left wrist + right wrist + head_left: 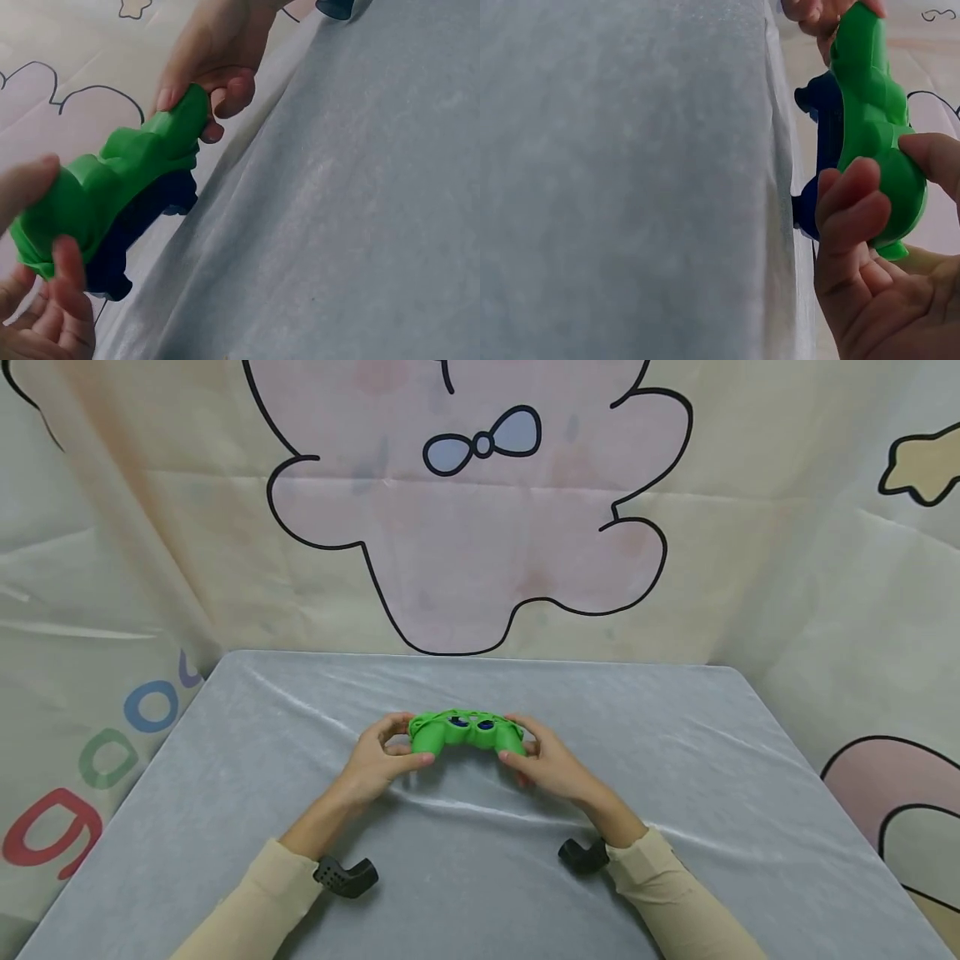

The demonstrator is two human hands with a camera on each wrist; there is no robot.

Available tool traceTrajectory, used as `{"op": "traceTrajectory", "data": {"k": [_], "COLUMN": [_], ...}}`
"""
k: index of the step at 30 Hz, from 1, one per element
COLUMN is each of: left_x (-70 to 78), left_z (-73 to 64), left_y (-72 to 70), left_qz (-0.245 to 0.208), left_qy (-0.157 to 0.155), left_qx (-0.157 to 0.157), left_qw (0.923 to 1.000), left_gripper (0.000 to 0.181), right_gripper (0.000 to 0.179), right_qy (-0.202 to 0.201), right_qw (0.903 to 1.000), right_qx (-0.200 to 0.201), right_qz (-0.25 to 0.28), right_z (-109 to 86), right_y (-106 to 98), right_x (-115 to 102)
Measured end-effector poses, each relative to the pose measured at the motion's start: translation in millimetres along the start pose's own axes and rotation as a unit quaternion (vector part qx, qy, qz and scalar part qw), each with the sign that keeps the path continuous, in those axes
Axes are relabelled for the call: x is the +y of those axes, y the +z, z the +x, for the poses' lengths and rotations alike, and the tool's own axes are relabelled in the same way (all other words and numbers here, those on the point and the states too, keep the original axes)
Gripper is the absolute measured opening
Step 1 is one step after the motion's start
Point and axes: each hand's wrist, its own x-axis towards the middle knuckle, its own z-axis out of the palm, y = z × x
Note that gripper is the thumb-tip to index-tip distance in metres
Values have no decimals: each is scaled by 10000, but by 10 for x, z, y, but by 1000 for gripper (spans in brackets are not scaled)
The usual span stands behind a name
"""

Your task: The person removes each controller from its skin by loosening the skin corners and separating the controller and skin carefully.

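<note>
A green silicone cover is on a dark blue game controller, held between both hands just above the middle of the table. My left hand grips the left handle end, thumb on the near side. On the opposite handle, my right hand pinches with thumb and fingers. In the left wrist view, the blue controller shows along one side of the cover, its two thumbsticks sticking out. The right wrist view shows fingers curled round the covered handle. The fingers hide parts of both handles.
A grey cloth with soft wrinkles covers the table. Behind it hangs a cream backdrop with cartoon drawings. A black wrist device sits by the left cuff, and another black device by the right.
</note>
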Motion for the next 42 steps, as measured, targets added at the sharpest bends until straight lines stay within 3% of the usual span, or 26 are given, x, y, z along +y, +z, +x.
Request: {"op": "traceTrajectory", "data": {"k": [8, 16, 29, 39, 42], "left_x": [49, -5, 43, 6, 12], "left_z": [-14, -64, -49, -16, -27], "left_y": [60, 40, 35, 37, 45], "left_qz": [10, -53, 134, 837, 820], "left_qy": [138, -170, -519, -53, 33], "left_qx": [220, 553, 725, 699, 651], "left_qw": [9997, 9983, 9959, 9940, 9945], "left_gripper": [59, 58, 55, 45, 44], "right_gripper": [63, 65, 70, 72, 73], "right_qy": [14, 11, 94, 169, 206], "right_qw": [9997, 9994, 9988, 9982, 9980], "right_qx": [34, 51, 266, 307, 289], "right_qz": [229, 332, 394, 491, 515], "right_z": [-26, -10, -10, -27, -40], "right_y": [5, 78, 91, 55, 39], "right_x": [-5, 25, -16, -47, -49]}}
